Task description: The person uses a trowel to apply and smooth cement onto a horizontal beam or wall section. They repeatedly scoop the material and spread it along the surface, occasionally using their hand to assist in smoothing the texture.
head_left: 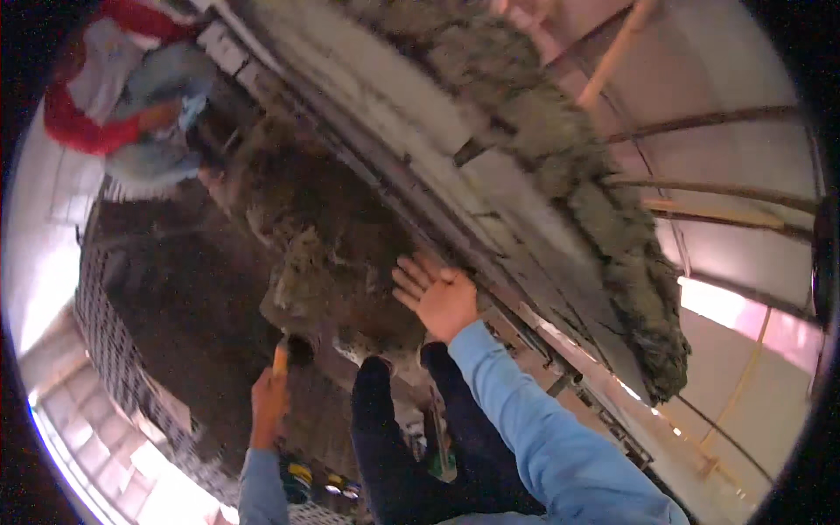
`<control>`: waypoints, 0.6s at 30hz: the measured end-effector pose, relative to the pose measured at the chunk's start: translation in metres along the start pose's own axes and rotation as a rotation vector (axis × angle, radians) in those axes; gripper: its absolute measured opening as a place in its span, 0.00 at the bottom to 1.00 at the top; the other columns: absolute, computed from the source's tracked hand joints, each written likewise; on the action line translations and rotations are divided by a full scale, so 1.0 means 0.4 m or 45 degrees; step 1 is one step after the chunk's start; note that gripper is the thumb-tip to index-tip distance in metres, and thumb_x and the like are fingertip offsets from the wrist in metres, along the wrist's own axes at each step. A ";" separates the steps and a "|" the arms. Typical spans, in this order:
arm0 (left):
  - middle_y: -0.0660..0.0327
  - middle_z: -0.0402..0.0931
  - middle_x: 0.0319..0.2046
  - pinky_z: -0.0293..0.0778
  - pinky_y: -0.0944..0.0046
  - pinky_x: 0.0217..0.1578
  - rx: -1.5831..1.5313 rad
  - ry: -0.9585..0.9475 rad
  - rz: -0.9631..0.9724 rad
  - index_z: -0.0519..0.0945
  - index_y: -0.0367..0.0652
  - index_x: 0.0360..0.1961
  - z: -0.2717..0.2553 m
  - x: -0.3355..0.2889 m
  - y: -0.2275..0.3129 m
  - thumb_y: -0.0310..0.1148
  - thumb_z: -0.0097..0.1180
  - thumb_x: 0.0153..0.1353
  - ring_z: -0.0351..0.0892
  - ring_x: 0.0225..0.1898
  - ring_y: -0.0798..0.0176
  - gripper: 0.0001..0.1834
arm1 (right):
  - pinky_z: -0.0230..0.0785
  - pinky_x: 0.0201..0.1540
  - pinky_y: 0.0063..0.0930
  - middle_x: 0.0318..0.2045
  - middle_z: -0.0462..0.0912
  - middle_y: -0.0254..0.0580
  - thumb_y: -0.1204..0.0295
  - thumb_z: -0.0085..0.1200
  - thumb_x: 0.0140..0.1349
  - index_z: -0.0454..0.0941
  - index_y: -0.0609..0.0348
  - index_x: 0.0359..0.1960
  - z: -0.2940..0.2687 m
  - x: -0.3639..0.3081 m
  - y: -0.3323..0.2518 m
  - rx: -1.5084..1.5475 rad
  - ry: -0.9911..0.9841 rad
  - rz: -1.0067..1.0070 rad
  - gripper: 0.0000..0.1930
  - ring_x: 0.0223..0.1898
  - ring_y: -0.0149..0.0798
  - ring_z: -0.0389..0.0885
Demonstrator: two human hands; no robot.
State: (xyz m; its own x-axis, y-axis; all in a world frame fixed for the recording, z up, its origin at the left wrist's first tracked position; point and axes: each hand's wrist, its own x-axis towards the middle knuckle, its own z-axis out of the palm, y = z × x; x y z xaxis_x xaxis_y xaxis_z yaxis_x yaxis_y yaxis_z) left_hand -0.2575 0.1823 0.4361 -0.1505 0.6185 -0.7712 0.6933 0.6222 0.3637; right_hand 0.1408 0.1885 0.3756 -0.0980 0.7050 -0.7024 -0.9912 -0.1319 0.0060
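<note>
My left hand [269, 402] is closed around the orange handle [280, 359] of a tool. Its working end blends into the dark surface beyond, so I cannot make out its kind. My right hand [436, 296] is raised with the fingers spread and nothing in it. It hovers over or beside a brown, muddy mound [324, 206]; I cannot tell whether it touches. A paler grey lump [300, 276] of the same wet-looking material lies between my two hands.
Along the right runs a long grey ledge [411, 118] topped with rough, mud-like material [560, 149]. A person [131, 96] in red and grey sleeves crouches at the upper left. A dark sheet [175, 289] with a mesh edge [118, 337] spreads at left. Poles [617, 52] cross the right.
</note>
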 end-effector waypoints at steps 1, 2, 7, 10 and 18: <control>0.58 0.77 0.21 0.71 0.59 0.25 0.095 0.001 0.009 0.79 0.39 0.38 -0.100 -0.048 0.069 0.44 0.54 0.69 0.76 0.22 0.63 0.16 | 0.53 0.73 0.58 0.70 0.67 0.55 0.63 0.48 0.60 0.61 0.62 0.70 0.038 -0.023 0.011 0.020 0.000 0.014 0.35 0.71 0.58 0.64; 0.57 0.76 0.21 0.71 0.58 0.25 0.201 -0.007 0.078 0.79 0.39 0.37 -0.187 -0.081 0.149 0.44 0.54 0.69 0.76 0.22 0.63 0.16 | 0.54 0.74 0.57 0.70 0.66 0.55 0.63 0.48 0.60 0.60 0.63 0.71 0.071 -0.042 0.017 0.036 0.006 0.025 0.35 0.70 0.58 0.64; 0.56 0.74 0.20 0.71 0.54 0.26 0.805 -0.034 0.711 0.79 0.38 0.36 -0.435 -0.120 0.634 0.46 0.55 0.68 0.76 0.22 0.60 0.19 | 0.56 0.73 0.58 0.69 0.67 0.56 0.64 0.45 0.64 0.59 0.65 0.70 0.165 -0.062 0.001 0.250 -0.093 -0.089 0.33 0.69 0.58 0.66; 0.53 0.76 0.21 0.71 0.52 0.28 0.915 -0.079 1.090 0.79 0.38 0.36 -0.537 0.000 0.830 0.48 0.58 0.66 0.76 0.21 0.53 0.20 | 0.58 0.72 0.58 0.67 0.69 0.55 0.65 0.44 0.64 0.61 0.65 0.69 0.290 -0.049 -0.004 0.280 -0.070 -0.154 0.31 0.67 0.58 0.68; 0.48 0.80 0.29 0.73 0.49 0.34 1.579 -0.229 1.520 0.79 0.38 0.43 -0.359 -0.070 1.543 0.49 0.60 0.62 0.79 0.29 0.46 0.23 | 0.59 0.72 0.59 0.63 0.74 0.57 0.65 0.41 0.65 0.66 0.66 0.63 0.427 -0.097 -0.092 0.521 -0.233 -0.460 0.26 0.66 0.59 0.70</control>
State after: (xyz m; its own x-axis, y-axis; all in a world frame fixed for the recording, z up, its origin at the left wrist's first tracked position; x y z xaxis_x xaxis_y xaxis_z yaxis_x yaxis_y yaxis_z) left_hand 0.0735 0.6181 0.7571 0.8226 0.3154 -0.4731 0.4539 -0.8654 0.2123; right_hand 0.1660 0.2849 0.5242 0.2754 0.7693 -0.5764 -0.9146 0.3944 0.0894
